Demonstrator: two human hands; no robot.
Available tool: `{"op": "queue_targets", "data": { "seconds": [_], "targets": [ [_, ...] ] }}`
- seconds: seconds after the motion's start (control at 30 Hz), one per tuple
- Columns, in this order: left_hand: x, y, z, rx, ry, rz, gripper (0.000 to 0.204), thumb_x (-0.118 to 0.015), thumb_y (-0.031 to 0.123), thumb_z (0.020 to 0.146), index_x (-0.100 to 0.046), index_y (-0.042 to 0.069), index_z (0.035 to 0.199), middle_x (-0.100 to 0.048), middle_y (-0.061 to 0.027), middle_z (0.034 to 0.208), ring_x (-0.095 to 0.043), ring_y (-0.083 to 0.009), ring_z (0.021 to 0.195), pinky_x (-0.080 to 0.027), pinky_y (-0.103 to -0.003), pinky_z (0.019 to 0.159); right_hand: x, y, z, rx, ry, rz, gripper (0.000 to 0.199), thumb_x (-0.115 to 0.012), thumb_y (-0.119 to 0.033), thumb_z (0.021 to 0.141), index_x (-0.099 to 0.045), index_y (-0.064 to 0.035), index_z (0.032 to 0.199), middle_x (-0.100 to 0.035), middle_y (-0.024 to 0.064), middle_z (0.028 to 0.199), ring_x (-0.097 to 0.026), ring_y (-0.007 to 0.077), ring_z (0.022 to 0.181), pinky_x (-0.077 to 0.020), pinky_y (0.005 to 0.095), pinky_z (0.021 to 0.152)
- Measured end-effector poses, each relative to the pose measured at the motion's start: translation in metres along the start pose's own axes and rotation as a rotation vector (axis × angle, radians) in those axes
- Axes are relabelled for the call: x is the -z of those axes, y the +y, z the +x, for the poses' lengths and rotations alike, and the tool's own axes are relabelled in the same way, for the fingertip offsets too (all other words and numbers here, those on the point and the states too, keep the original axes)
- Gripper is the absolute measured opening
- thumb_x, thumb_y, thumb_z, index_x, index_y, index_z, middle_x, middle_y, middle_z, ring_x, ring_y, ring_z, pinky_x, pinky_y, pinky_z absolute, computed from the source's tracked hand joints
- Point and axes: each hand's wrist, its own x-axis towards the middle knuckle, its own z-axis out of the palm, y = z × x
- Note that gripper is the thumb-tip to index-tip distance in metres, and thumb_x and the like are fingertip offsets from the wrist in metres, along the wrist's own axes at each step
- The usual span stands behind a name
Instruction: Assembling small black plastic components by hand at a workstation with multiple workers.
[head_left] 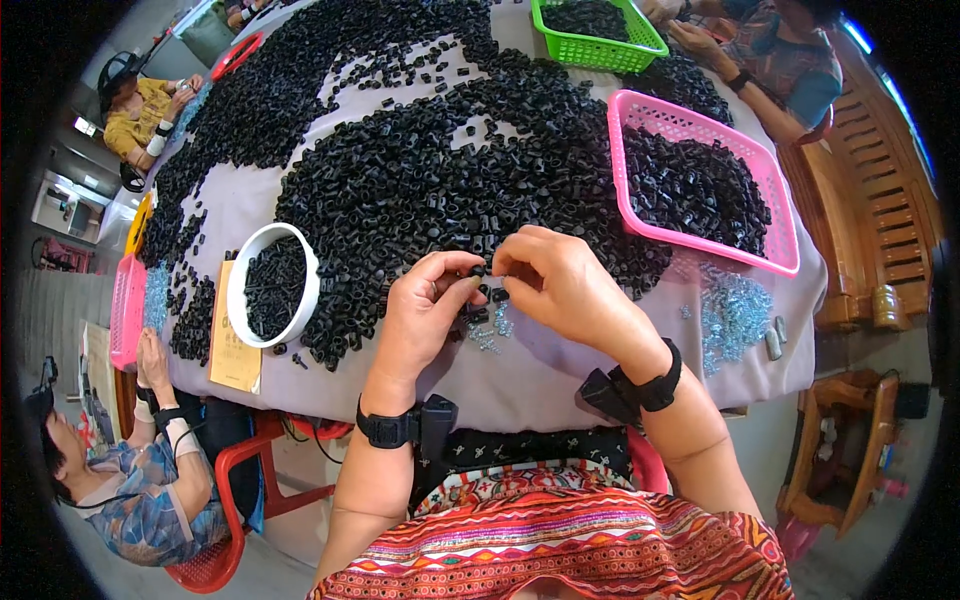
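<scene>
My left hand (425, 305) is closed, with a small black plastic part (478, 271) pinched between thumb and forefinger. Close beside it, the bent fingers of my right hand (565, 285) are pressed together; whatever is in them is too small to make out. Both hands hover at the near edge of a wide heap of black plastic parts (400, 200). Just below the fingertips, a few small clear bluish pieces (488, 330) lie on the cloth.
A white bowl (236, 290) of thin black pieces stands at left, beside a tan booklet (232, 365). A pink basket (785, 225) of black parts is at right, near a pile of clear pieces (735, 310). Farther back sits a green basket (600, 52). Other people work around the table.
</scene>
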Motion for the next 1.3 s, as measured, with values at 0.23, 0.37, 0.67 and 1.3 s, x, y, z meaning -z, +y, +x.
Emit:
{"op": "queue_targets", "data": {
  "seconds": [0.23,0.37,0.67,1.3],
  "targets": [
    [-0.003,0.008,0.0,-0.095,0.039,0.004,0.02,-0.062,0.0,0.094,-0.065,0.0,0.114,-0.065,-0.0011,0.101,-0.063,-0.0082,0.09,-0.051,-0.022,0.08,-0.004,-0.001,0.002,-0.217,-0.001,0.222,0.013,-0.067,-0.003,0.081,-0.066,0.0028,0.093,-0.066,0.0105,0.079,-0.062,0.0136,0.069,-0.0508,0.0289,0.064],
    [0.0,0.005,0.001,-0.145,0.05,0.051,0.02,-0.062,0.001,0.094,-0.065,0.0,0.113,-0.063,0.0007,0.099,-0.059,-0.006,0.093,-0.048,-0.021,0.08,-0.007,0.004,0.001,-0.255,0.005,0.268,0.012,-0.067,-0.003,0.082,-0.066,0.0023,0.093,-0.066,0.0077,0.077,-0.06,0.0111,0.068,-0.0504,0.0277,0.064],
    [-0.001,0.007,-0.002,-0.033,0.071,-0.148,0.019,-0.065,0.003,0.093,-0.064,0.003,0.112,-0.065,0.0004,0.089,-0.061,-0.0077,0.079,-0.048,-0.021,0.075,-0.012,0.005,0.002,-0.266,0.008,0.388,0.012,-0.066,-0.003,0.083,-0.067,0.0026,0.094,-0.067,0.0049,0.075,-0.06,0.0081,0.069,-0.0498,0.0258,0.063],
    [0.0,0.012,-0.004,0.13,0.008,-0.164,0.019,-0.065,0.009,0.095,-0.065,0.0,0.112,-0.072,-0.0067,0.091,-0.066,-0.0083,0.073,-0.053,-0.021,0.068,-0.011,0.007,0.003,0.048,0.054,0.112,0.026,-0.063,0.002,0.083,-0.073,-0.0019,0.107,-0.065,0.0118,0.098,-0.066,0.0237,0.086,-0.0534,0.032,0.076]
  ]
}}
